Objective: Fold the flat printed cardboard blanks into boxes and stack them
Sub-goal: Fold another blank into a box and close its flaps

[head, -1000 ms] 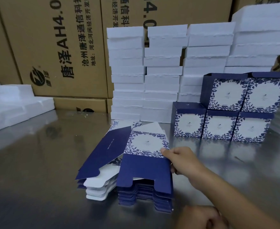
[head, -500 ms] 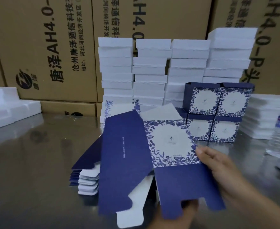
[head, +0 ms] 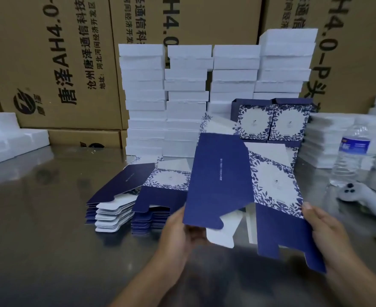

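Brown shipping cartons point(head: 56, 63) printed with black Chinese text wall off the far side from 10 to 2 o'clock. Below them runs the reflective steel desk point(head: 38, 218). Against the cartons at 12 o'clock stand four columns of white foam slabs point(head: 187, 100), with more foam at 9 o'clock point(head: 12, 140) and at 3 o'clock point(head: 337, 138). Folded blue-and-white floral boxes point(head: 273, 122) are stacked in front of the foam at 1 o'clock, partly hidden by the raised blank. The pile of flat blanks point(head: 138, 196) lies on the desk at about 10 o'clock from the hands. One cardboard blank point(head: 244, 191) is held up off the desk at centre, partly opened, navy panel to the left and floral panel to the right. The left hand point(head: 178, 235) grips its lower left edge, fingers curled behind the card. The right hand point(head: 324, 233) holds the lower right flap, thumb pressed on the front. A clear water bottle point(head: 351, 154) stands at 3 o'clock, and a white handheld controller point(head: 364, 198) lies just below it.
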Available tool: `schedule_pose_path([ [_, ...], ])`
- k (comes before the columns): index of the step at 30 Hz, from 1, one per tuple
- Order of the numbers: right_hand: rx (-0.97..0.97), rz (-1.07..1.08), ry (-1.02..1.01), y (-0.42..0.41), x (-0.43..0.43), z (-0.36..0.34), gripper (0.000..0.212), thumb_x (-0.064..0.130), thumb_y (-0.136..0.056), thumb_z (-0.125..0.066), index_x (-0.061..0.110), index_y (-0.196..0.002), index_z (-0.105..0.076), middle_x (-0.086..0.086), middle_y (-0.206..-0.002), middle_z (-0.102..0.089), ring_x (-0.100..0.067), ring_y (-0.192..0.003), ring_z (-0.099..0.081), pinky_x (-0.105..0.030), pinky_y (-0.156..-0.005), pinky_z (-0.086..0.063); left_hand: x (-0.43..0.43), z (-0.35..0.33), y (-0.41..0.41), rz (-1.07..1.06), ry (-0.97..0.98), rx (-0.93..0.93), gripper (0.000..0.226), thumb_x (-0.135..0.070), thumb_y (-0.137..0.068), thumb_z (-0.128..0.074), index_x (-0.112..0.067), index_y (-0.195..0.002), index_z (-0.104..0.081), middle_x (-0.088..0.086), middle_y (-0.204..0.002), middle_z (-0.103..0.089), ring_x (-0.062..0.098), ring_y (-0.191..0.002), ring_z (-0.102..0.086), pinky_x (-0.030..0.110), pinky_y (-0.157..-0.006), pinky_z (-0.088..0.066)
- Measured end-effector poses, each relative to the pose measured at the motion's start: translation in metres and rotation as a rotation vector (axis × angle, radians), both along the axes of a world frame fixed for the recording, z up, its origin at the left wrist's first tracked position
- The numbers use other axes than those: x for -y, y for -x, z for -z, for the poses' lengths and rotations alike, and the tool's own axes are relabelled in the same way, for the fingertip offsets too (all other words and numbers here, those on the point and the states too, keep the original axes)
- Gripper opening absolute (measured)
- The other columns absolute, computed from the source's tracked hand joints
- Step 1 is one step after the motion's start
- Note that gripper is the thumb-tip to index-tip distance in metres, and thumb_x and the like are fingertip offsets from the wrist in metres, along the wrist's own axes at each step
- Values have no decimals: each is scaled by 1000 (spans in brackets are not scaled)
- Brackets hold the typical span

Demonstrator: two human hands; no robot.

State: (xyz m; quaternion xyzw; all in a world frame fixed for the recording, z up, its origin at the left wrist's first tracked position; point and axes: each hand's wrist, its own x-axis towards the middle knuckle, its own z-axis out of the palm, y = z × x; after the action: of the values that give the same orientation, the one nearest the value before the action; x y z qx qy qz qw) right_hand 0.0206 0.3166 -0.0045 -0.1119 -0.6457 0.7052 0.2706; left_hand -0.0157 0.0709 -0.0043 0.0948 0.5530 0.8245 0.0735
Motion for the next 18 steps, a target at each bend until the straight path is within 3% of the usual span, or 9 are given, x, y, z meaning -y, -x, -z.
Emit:
schedule_pose_path([
  [2,9,3,-5,1,-3,2,25,23,-98,-47,11,-87,-65,11,-65,-71,-1,-51,-60,-17,-52,-48,11,-11,-1,41,-97,-26,50,-45,-88,-39,-15,-69,-74,13,-82,-73,24,-70,-71,29,-55,-55],
  [5,-19,36,-43,3,-5,3,24,21,-98,-47,11,-85,-65,13,-61,-69,2,-48,-59,-10,-47,-45,22,-15,1,-28,40,-74,52,-54,-80,-37,-10,-74,-64,16,-80,-72,27,-69,-69,32,-55,-55],
  [9,-36,19,-99,5,-3,10,22,18,-97,-48,11,-85,-65,14,-61,-69,2,-49,-58,-8,-44,-42,26,-19,3,-133,226,-129,48,-47,-88,-47,-5,-80,-68,13,-82,-74,24,-74,-70,28,-61,-54],
  [12,-20,9,-132,5,-1,17,23,16,-97,-49,11,-81,-64,8,-63,-69,1,-49,-58,-10,-45,-44,29,-17,2,-162,349,-176,52,-41,-93,-48,7,-81,-64,17,-78,-64,26,-73,-59,31,-69,-47],
  [18,-16,-7,-160,6,0,22,22,12,-96,-48,10,-78,-60,9,-59,-69,1,-47,-59,-10,-43,-44,32,-9,7,-159,445,-250,52,-34,-96,-48,17,-89,-55,18,-80,-58,23,-74,-51,34,-72,-38],
])
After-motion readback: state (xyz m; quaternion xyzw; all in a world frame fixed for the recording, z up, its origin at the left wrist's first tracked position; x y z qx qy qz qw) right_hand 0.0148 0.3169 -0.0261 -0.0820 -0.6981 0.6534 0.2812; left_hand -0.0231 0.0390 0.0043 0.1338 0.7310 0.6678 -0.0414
